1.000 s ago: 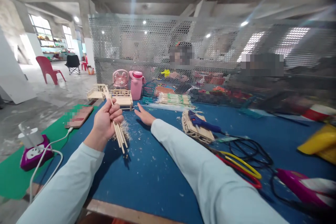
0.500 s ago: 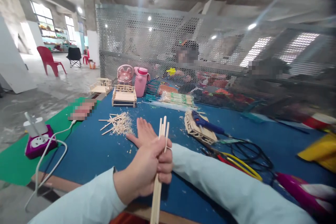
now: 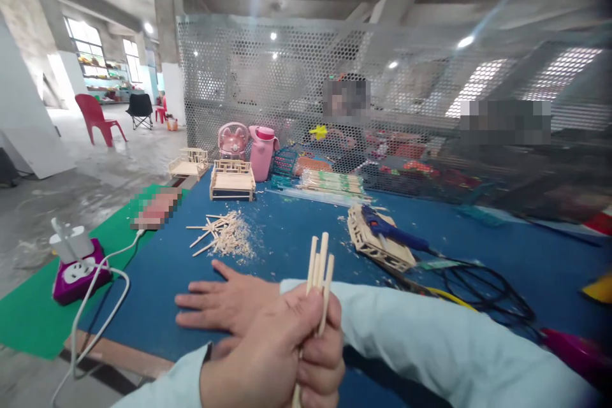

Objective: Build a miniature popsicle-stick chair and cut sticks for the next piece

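Note:
My left hand (image 3: pixel 277 357) is closed in a fist round a small bundle of thin wooden sticks (image 3: pixel 319 268), held upright close to the camera. My right hand (image 3: pixel 224 303) lies flat and open on the blue mat (image 3: pixel 287 229), fingers pointing left, its pale sleeve crossing behind the left hand. Beyond the right hand's fingers lies a pile of short stick offcuts and sawdust (image 3: pixel 224 236).
A blue glue gun (image 3: pixel 392 236) rests on a wooden frame (image 3: pixel 377 248), with black cables (image 3: pixel 482 284) to its right. Two miniature wooden beds (image 3: pixel 233 180), a pink bottle (image 3: pixel 262 153) and bundled sticks (image 3: pixel 329 182) stand before a mesh screen (image 3: pixel 287 89). A purple power strip (image 3: pixel 79 264) sits left.
My left hand carried the sticks from the far left of the mat back towards me and to the right. My right hand drew back and now lies flat near the front edge.

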Motion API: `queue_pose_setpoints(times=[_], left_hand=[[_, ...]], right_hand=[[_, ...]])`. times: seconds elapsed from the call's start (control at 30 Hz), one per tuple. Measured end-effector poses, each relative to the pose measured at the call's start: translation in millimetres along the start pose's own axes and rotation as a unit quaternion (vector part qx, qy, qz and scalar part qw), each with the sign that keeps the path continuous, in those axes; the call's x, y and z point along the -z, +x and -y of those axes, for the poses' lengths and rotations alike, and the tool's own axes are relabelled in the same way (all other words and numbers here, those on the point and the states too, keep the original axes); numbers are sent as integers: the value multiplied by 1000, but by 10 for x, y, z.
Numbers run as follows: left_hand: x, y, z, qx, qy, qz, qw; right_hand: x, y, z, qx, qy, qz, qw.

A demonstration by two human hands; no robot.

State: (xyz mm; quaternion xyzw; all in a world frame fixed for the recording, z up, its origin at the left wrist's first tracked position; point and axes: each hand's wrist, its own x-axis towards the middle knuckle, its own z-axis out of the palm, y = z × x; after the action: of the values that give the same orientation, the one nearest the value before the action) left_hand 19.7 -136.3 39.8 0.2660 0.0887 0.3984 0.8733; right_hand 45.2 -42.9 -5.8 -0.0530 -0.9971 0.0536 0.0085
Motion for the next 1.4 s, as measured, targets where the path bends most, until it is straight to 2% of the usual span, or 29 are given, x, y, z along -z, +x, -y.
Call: queue_pose_setpoints(times=[0.07, 0.17, 0.23, 0.27, 0.33, 0.43, 0.5, 0.57, 0.63, 0.73, 0.83, 0.9, 0.97, 1.07, 1.1, 1.17, 1.23, 1.3, 1.4], left_hand=[[-3, 5, 23, -14, 0, 8, 1000], [-27, 29, 46, -25, -2, 13, 1000], [-45, 37, 54, -26, -1, 12, 1000], [-52, 36, 57, -27, 0, 10, 1000], [-55, 24, 60, -27, 1, 4, 1000], [-36, 4, 77, -26, 1, 0, 1000], [-17, 2, 100, -27, 0, -4, 1000], [-8, 10, 128, -28, 2, -13, 1000], [-14, 25, 153, -27, 5, -25, 999], [-51, 52, 178, -26, 12, -37, 999], [-91, 76, 190, -22, 20, -33, 999], [-100, 86, 190, -17, 21, -34, 999], [-93, 94, 191, -14, 17, -45, 999], [-64, 110, 205, -9, 6, -68, 998], [-55, 118, 213, -7, 3, -75, 997], [-44, 133, 233, -8, 4, -90, 996], [-46, 147, 244, -15, 12, -109, 994], [-60, 161, 224, -28, 25, -130, 991], [-104, 211, 91, -78, 65, -163, 981]], right_hand=[[96, 214, -117, 67, -17, 7, 998], [252, 405, -234, 37, -52, -24, 998], [287, 299, -225, 10, -57, -53, 997], [271, 168, -203, -20, -49, -64, 997], [172, -200, -155, -144, -21, -67, 987], [-43, -721, -131, -313, 36, -1, 949], [-132, -820, -148, -347, 57, 0, 936], [-142, -652, -167, -368, 72, -20, 927], [-98, -303, -177, -393, 92, -62, 913], [-3, 211, -200, -365, 131, -111, 915], [96, 345, -321, -314, 176, -132, 924], [173, 162, -495, -318, 179, -137, 921], [244, -163, -727, -380, 131, -145, 904], [277, -609, -1060, -558, 70, -102, 820], [259, -673, -1134, -579, 68, -96, 807], [184, -619, -1197, -580, 62, -98, 806], [97, -363, -1163, -550, 69, -108, 826], [57, -39, -1082, -475, 124, -137, 861], [159, 223, -993, -381, 229, -189, 876]])
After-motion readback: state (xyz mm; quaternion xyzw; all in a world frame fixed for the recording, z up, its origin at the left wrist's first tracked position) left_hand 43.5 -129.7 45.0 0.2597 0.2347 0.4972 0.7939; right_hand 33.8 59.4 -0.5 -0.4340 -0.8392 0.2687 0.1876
